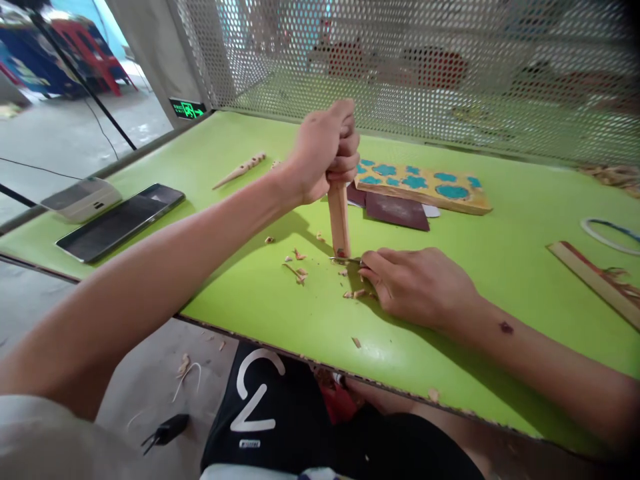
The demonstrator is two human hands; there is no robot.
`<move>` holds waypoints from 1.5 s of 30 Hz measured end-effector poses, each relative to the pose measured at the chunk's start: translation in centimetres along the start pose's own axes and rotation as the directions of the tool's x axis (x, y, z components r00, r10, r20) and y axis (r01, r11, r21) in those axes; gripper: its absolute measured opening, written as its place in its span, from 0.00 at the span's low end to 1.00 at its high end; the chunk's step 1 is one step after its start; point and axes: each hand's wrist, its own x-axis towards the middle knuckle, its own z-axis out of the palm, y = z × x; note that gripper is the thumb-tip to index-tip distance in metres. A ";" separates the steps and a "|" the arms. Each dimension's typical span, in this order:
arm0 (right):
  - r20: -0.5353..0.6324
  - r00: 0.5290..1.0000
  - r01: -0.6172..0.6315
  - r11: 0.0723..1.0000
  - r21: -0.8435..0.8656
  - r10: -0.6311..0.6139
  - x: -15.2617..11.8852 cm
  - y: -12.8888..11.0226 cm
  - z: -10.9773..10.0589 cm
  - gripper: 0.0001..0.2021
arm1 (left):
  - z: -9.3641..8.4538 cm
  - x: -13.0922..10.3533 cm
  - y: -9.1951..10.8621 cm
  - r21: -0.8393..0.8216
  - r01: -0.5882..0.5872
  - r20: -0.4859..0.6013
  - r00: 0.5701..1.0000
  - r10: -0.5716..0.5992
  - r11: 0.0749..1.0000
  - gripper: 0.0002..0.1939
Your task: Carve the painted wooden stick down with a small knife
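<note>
My left hand (327,147) is closed in a fist around the upper part of a wooden stick (339,217), which stands nearly upright with its lower end at the green tabletop. My right hand (423,283) grips a small knife (354,261); the fingers cover its handle. The thin blade lies low, across the foot of the stick. A small reddish mark shows on the wood just above the blade. Wood shavings (300,273) are scattered around the stick's foot. Dark red sandpaper (397,210) lies flat behind my right hand.
A yellow wooden board with blue patches (425,185) lies behind the sandpaper. Left are a carved pointed stick (241,170), a phone (123,222) and a white device (84,200). A wooden strip (595,283) and a ring (610,235) lie right. Perforated metal (400,73) closes the back.
</note>
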 end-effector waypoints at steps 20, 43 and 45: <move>0.019 0.998 0.067 0.998 -0.006 -0.067 0.0 0.6 0.5 0.15 | -0.5 -0.3 0.2 -0.066 0.010 -0.040 0.999 -0.013 0.998 0.23; -0.261 0.921 -0.158 0.891 0.426 0.288 0.2 3.1 -1.4 0.20 | -0.9 -2.4 1.9 -0.096 0.036 -0.127 0.991 -0.048 0.995 0.17; -0.195 0.943 -0.167 0.892 0.421 0.269 0.5 2.3 -0.6 0.21 | -1.0 -2.5 1.7 -0.083 0.047 -0.103 0.993 -0.056 0.995 0.19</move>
